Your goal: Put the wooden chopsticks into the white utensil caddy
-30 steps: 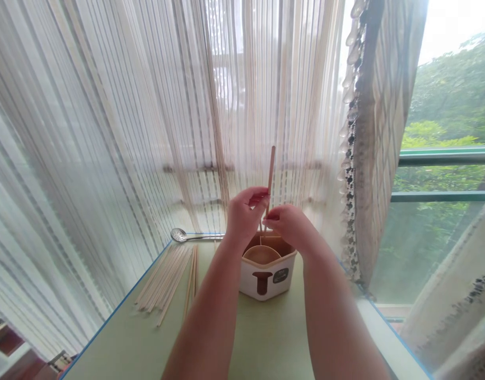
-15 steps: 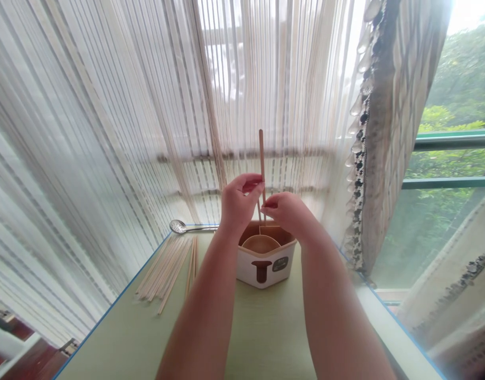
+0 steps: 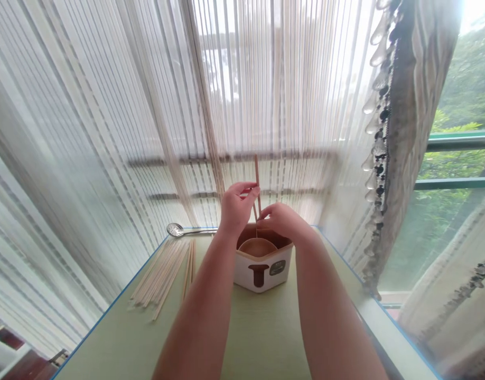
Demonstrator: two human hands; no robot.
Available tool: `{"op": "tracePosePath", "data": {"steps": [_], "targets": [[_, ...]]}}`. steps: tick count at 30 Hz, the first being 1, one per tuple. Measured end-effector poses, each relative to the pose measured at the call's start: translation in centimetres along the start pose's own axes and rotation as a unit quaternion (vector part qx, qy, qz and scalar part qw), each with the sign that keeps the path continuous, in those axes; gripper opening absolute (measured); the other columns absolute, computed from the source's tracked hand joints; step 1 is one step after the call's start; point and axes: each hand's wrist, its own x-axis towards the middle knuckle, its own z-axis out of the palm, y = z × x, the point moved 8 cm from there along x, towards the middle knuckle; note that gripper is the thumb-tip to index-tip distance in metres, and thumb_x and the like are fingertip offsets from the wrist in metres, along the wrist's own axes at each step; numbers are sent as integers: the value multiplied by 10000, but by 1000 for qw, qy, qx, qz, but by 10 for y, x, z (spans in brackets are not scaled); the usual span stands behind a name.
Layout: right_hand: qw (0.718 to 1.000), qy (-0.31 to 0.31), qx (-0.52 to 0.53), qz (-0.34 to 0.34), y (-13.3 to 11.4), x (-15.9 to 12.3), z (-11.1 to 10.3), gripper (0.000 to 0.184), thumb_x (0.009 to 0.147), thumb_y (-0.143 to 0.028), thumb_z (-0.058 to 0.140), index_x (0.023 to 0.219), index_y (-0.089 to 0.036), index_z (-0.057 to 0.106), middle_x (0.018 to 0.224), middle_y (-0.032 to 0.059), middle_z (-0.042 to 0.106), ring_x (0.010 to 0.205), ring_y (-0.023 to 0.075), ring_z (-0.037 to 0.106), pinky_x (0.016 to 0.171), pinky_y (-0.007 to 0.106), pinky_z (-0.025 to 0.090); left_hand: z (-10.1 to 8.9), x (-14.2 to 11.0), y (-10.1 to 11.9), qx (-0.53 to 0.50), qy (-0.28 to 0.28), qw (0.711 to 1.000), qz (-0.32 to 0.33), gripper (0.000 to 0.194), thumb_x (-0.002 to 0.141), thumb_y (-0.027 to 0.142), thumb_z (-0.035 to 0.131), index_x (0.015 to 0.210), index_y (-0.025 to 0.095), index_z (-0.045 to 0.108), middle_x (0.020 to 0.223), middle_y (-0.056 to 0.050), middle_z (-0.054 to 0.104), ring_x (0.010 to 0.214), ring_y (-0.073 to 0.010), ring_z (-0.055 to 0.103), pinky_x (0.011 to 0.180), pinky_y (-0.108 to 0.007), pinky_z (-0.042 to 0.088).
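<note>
Here, chopsticks (image 3: 257, 170) in both hands (image 3: 235, 212) (image 3: 284, 221) above a box (image 3: 246, 274) with rounded compartment (image 3: 258, 247).

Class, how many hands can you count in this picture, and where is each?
2: the left hand pinches an upright stick; the right hand is lower, over the white container. No others are visible.

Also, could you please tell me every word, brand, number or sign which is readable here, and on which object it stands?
No words, brands or numbers can be read.
Dark label on the front of the white utensil holder: too small and blurred to read.
T-shaped brown patch beside it: whether a letter is meant, I cannot tell.
</note>
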Motion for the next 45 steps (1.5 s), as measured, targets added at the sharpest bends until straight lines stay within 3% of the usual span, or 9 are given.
{"op": "tracePosePath", "data": {"steps": [4, 8, 13, 19, 22, 26, 31, 37, 45], "targets": [[997, 5, 76, -15, 3, 6, 4, 269, 685, -341, 660, 914, -209, 708, 806, 38, 690, 653, 134, 585, 593, 225, 415, 0, 1, -9, -1, 6, 1000, -8, 183, 756, 313, 627, 860, 173, 683, 943, -70, 654, 811, -144, 615, 703, -272, 516], [989, 20, 135, -50, -2, 8, 1, 234, 751, -330, 602, 913, -200, 710, 830, 39, 699, 698, 129, 592, 633, 217, 426, 0, 1, -16, -5, -2, 1000, -26, 187, 745, 310, 636, 857, 165, 679, 989, -79, 647, 808, -141, 612, 718, -278, 516], [995, 10, 96, -41, -3, 4, 0, 206, 749, -323, 582, 782, -169, 715, 675, 28, 665, 604, 118, 544, 560, 216, 388, -1, 0, -15, -8, 10, 999, -42, 286, 743, 335, 637, 973, 165, 659, 1000, -87, 659, 837, -157, 618, 727, -295, 514], [998, -43, 46, 9, 8, -3, 3, 192, 700, -306, 627, 782, -163, 726, 652, 30, 655, 555, 106, 518, 510, 212, 358, 6, -1, -9, -21, -2, 999, -35, 268, 763, 368, 611, 911, 159, 688, 885, -77, 686, 794, -157, 627, 752, -311, 507], [997, -23, 71, -11, 7, -5, -3, 183, 710, -290, 610, 794, -176, 726, 675, 28, 665, 575, 106, 527, 540, 211, 380, 8, -3, -4, -24, -1, 999, -21, 281, 757, 322, 622, 989, 171, 670, 890, -66, 684, 808, -150, 626, 764, -308, 509], [995, -7, 90, -35, 5, -9, -8, 173, 723, -278, 576, 750, -184, 718, 642, 18, 652, 557, 98, 505, 540, 212, 380, 13, -7, 1, -11, -13, 1000, -20, 221, 768, 281, 603, 945, 172, 680, 850, -55, 683, 774, -136, 625, 760, -298, 512], [996, -15, 85, -22, 7, -12, -8, 176, 722, -275, 582, 766, -174, 720, 662, 27, 660, 566, 103, 515, 529, 211, 373, 12, -8, -5, -65, -2, 996, -54, 410, 754, 206, 595, 1160, 159, 568, 946, -78, 684, 802, -137, 646, 786, -322, 522], [996, -10, 80, -23, 7, -11, -11, 188, 732, -234, 573, 817, -165, 726, 684, 35, 669, 612, 114, 539, 586, 212, 398, 13, -8, -20, -135, -31, 983, -123, 340, 698, 260, 676, 999, 108, 637, 905, -102, 701, 844, -175, 663, 821, -372, 528], [995, -22, 100, -23, 4, -16, -13, 182, 739, -256, 577, 777, -155, 724, 612, 22, 639, 563, 111, 511, 549, 216, 391, 19, -8, -14, -143, -40, 985, -91, 404, 698, 361, 689, 1032, 137, 649, 917, -89, 704, 857, -177, 660, 838, -380, 522]]}}
